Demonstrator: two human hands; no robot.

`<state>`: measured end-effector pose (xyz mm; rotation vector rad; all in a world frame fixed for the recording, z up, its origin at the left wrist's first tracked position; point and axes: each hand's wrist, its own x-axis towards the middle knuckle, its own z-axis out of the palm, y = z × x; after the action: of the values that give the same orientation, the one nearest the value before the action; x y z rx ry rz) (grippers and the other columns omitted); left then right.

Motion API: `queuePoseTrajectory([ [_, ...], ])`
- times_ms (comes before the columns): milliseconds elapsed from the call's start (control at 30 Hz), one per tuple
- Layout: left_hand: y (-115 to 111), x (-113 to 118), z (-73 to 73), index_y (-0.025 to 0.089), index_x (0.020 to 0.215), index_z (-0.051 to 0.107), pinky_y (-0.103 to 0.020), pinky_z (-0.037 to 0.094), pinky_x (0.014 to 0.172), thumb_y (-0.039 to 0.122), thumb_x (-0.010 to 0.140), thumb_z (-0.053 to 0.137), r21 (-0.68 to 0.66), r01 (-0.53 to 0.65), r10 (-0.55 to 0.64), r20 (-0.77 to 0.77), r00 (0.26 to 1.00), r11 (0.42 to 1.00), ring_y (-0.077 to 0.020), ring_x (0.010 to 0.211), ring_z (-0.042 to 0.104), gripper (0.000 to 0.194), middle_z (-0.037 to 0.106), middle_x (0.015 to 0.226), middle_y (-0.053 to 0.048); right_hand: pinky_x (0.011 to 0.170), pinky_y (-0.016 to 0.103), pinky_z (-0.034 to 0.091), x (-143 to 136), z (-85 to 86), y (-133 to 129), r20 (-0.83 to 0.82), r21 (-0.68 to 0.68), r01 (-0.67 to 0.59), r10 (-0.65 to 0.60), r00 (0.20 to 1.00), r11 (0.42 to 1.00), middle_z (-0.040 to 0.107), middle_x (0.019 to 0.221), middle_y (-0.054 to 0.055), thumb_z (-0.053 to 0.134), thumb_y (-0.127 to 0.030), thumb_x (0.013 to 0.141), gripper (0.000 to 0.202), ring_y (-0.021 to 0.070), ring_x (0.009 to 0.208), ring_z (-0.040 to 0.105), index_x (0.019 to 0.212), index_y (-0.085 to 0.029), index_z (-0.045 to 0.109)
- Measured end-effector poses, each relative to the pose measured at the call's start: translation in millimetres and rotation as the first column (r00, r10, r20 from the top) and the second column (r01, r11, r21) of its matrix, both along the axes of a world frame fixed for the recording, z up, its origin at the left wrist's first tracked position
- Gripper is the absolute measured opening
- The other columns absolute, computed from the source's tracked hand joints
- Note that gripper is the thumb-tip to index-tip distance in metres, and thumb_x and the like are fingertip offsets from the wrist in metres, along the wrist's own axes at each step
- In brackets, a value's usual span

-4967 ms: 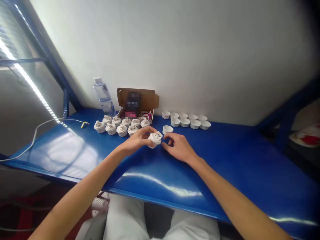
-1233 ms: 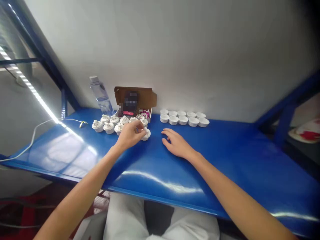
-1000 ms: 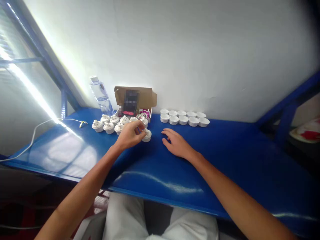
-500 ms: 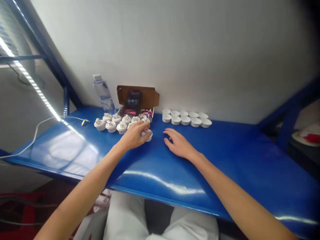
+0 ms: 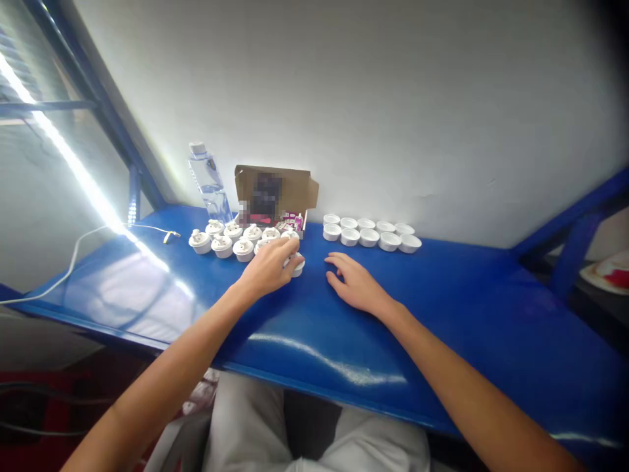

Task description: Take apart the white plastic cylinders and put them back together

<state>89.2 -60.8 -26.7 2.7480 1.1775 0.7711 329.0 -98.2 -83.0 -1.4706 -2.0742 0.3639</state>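
Note:
My left hand [image 5: 273, 265] is closed on a white lidded cup [image 5: 297, 267] at the right end of two rows of such cups. Several lidded cups [image 5: 222, 245], each with a small white figure on its lid, stand to the left of that hand. My right hand [image 5: 356, 283] hovers over or rests on the blue table, fingers apart and holding nothing. Behind it, two rows of open white cups [image 5: 369, 237] stand near the wall.
An open cardboard box [image 5: 312, 190] with small pink and white packs sits behind the lidded cups. Left of it stands a clear water bottle [image 5: 215, 196]. A white cable [image 5: 76, 252] crosses the left part of the blue table [image 5: 314, 314].
The view has shifted slightly, so everything appears a little further right. Both hands keep about the same places relative to the cups.

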Motion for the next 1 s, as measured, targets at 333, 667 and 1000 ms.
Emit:
queuePoseTrajectory([
  [333, -7.6, 9.0, -1.7, 0.018, 0.101, 0.06, -0.036, 0.047, 0.082, 0.026, 0.101, 0.043, 0.163, -0.069, 0.09, -0.121, 0.989, 0.984, -0.0243, 0.091, 0.062, 0.019, 0.066, 0.092, -0.009, 0.113, 0.048, 0.049, 0.7, -2.3, 0.6, 0.01, 0.013, -0.008, 0.008, 1.0, 1.0, 0.057, 0.147, 0.017, 0.051, -0.027, 0.098, 0.039, 0.0291, 0.127, 0.062, 0.134, -0.016, 0.063],
  [667, -6.7, 8.3, -4.1, 0.018, 0.11, 0.061, -0.035, 0.049, 0.084, 0.027, 0.105, 0.039, 0.203, -0.07, 0.109, -0.191, 0.975, 0.977, -0.0235, 0.094, 0.063, 0.024, 0.065, 0.097, -0.01, 0.115, 0.044, 0.048, -0.4, -1.1, 0.4, 0.033, 0.006, -0.002, 0.002, 0.999, 1.0, 0.056, 0.148, 0.017, 0.05, -0.027, 0.099, 0.041, 0.0285, 0.135, 0.057, 0.136, -0.014, 0.062],
  [1000, -5.5, 7.9, -5.2, 0.018, 0.109, 0.06, -0.034, 0.048, 0.084, 0.029, 0.107, 0.035, 0.176, -0.121, 0.16, -0.227, 0.961, 0.977, -0.0238, 0.098, 0.062, 0.028, 0.065, 0.104, -0.011, 0.114, 0.045, 0.048, 0.5, -2.4, 0.6, 0.034, 0.018, 0.002, -0.003, 0.999, 1.0, 0.056, 0.148, 0.017, 0.05, -0.027, 0.099, 0.04, 0.0284, 0.133, 0.059, 0.135, -0.014, 0.063],
])
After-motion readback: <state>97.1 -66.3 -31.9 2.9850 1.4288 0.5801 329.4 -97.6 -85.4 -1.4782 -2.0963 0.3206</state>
